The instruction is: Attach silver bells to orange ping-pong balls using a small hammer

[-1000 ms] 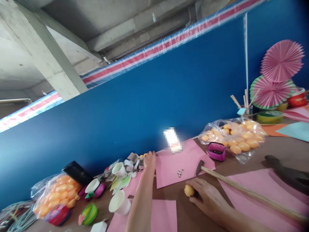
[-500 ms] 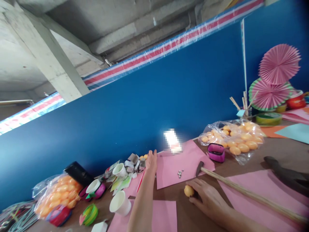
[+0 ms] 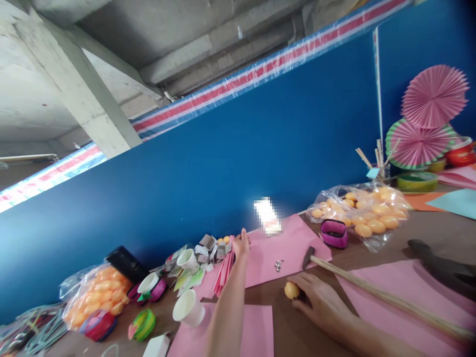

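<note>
My left hand (image 3: pixel 241 244) reaches to the left edge of a pink paper sheet (image 3: pixel 293 230), beside a bunch of pink paper strips (image 3: pixel 224 275). One of its fingers points up and the others are partly hidden. Low over the brown tabletop, my right hand (image 3: pixel 322 300) has its fingers curled round a small yellow-orange ball (image 3: pixel 291 290). Several small silver balls (image 3: pixel 278 266) lie on the pink sheet. A hammer (image 3: pixel 308 258) with a long pale handle rests just beyond my right hand.
White paper cups (image 3: pixel 188 308), grey box-like pieces (image 3: pixel 206 248) and a bag of orange egg shapes (image 3: pixel 100 292) stand on the left. To the right are another such bag (image 3: pixel 366 210), a purple holder (image 3: pixel 333 234) and a curved dark tool (image 3: pixel 442 265). A blue wall (image 3: pixel 208 173) closes the back.
My left hand has shifted right, from beside the grey pieces onto the pink sheet's edge. More pink strips show beside it. My right hand stays at the yellow-orange ball.
</note>
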`<state>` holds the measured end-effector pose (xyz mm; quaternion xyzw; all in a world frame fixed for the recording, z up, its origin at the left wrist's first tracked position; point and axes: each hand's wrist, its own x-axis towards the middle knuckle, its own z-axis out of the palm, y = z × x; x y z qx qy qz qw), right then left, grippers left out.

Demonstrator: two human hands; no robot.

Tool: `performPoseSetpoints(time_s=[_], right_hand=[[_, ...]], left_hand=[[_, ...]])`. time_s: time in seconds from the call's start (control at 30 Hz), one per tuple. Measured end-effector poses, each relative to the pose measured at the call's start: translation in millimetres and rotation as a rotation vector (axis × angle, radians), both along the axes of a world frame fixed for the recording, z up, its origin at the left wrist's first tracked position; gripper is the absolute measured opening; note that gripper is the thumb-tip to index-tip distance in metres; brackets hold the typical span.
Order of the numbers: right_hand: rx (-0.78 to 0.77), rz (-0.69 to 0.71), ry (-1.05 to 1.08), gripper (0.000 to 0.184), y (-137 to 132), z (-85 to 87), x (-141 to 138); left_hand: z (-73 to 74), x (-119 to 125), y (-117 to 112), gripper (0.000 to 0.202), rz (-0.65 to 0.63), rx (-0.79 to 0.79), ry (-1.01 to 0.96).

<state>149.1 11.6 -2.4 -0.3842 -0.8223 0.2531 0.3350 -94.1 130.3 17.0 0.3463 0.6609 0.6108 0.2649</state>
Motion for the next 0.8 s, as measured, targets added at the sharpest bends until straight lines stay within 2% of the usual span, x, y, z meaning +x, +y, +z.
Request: performPoseSetpoints(time_s=[0.23,0.37,0.57,0.67,0.8], right_hand=[[0.0,-0.001,-0.01,0.035,0,0.1,0],[0.0,-0.004,-0.015,0.034,0,-0.8,0],[0.006,0.001,-0.012,0.035,0,0.4,1],[0.001,0.006,-0.019,0.036,0,1.3,2],[-0.003,0.006,-0.031,0.035,1,-0.3,1]], left_hand=[[-3.9,6,0,0.029,0.018,0.018,-0.111],[0.7,8,-5,0.031,-0.018,0.037,-0.29],[10.0,7,-11,0.034,-0.179,0.096,-0.621],[10.8,5,-13,0.029,-0.186,0.148,-0.72],[8.2,3,-18,0.034,-0.167,0.186,-0.796]])
